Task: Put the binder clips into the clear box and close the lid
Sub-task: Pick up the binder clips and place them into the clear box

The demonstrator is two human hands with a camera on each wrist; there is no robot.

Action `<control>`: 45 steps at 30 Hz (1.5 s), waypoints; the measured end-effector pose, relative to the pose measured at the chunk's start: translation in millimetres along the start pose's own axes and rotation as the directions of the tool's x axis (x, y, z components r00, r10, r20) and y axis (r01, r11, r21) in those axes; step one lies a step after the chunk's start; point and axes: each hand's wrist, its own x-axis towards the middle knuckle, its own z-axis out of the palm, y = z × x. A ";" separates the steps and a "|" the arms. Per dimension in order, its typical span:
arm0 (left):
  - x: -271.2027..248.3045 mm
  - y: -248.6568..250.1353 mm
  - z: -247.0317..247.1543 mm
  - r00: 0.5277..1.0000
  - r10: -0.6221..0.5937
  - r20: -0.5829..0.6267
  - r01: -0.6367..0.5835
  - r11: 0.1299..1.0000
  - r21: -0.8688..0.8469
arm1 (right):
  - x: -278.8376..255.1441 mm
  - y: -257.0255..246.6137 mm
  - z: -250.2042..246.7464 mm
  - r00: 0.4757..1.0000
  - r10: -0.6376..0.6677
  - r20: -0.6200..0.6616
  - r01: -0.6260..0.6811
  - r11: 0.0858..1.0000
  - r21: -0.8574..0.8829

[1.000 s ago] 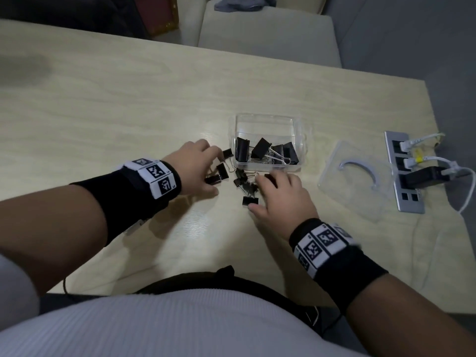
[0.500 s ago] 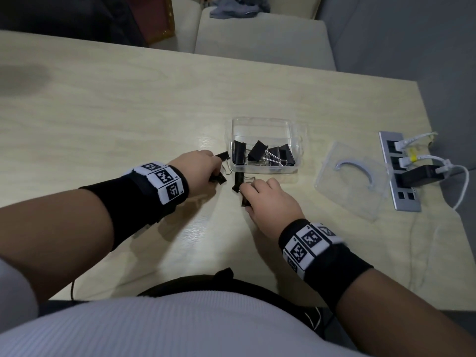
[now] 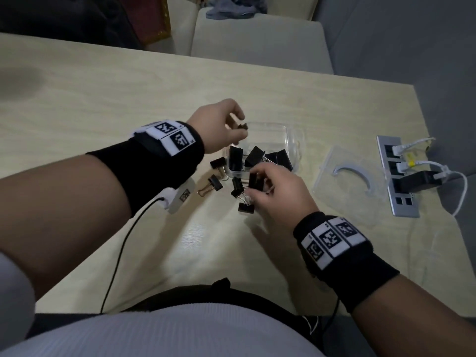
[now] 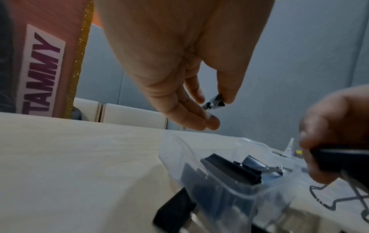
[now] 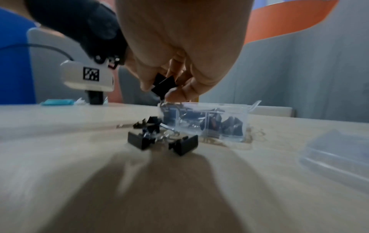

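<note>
The clear box (image 3: 291, 135) stands open on the table with several black binder clips (image 3: 255, 155) inside. My left hand (image 3: 231, 124) hovers over the box's left rim and pinches a small binder clip (image 4: 214, 101) between thumb and fingers. My right hand (image 3: 273, 186) is just in front of the box, lifted off the table, gripping a black binder clip (image 5: 163, 85). Several loose clips (image 3: 215, 182) lie on the table before the box. The clear lid (image 3: 345, 176) lies flat to the box's right.
A grey power strip (image 3: 398, 176) with white plugs and a black adapter sits at the table's right edge. A black cable (image 3: 121, 253) runs from my left wrist across the table's near side. Pale chairs (image 3: 257, 42) stand beyond the far edge.
My left hand rose from the loose clips to above the box's left rim with a clip. My right hand lifted a clip off the table toward the box.
</note>
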 end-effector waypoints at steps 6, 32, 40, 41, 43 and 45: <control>14.8 -1.5 2.6 1.000 0.001 -0.014 0.000 0.998 0.060 | 30.5 -6.6 -22.9 0.956 0.224 -0.188 -0.123 0.891 0.438; -53.6 -51.4 27.8 0.957 -0.143 0.252 -0.036 0.805 0.592 | -10.9 25.1 4.8 0.977 0.113 0.182 -0.014 0.880 -0.474; -58.8 -42.7 41.5 0.941 -0.106 0.321 -0.132 0.759 0.637 | -13.8 22.1 25.7 0.979 0.136 0.155 -0.048 0.881 -0.471; -58.6 -41.9 41.4 0.939 -0.110 0.327 -0.132 0.762 0.635 | -12.8 20.6 24.8 0.979 0.129 0.156 -0.047 0.893 -0.448; -58.0 -42.6 40.5 0.937 -0.117 0.329 -0.123 0.770 0.626 | -12.6 16.0 22.9 0.985 0.071 0.156 -0.002 0.916 -0.402; -58.7 -45.5 40.3 0.938 -0.131 0.321 -0.101 0.782 0.615 | -14.9 10.7 23.7 0.984 -0.026 0.178 0.094 0.919 -0.382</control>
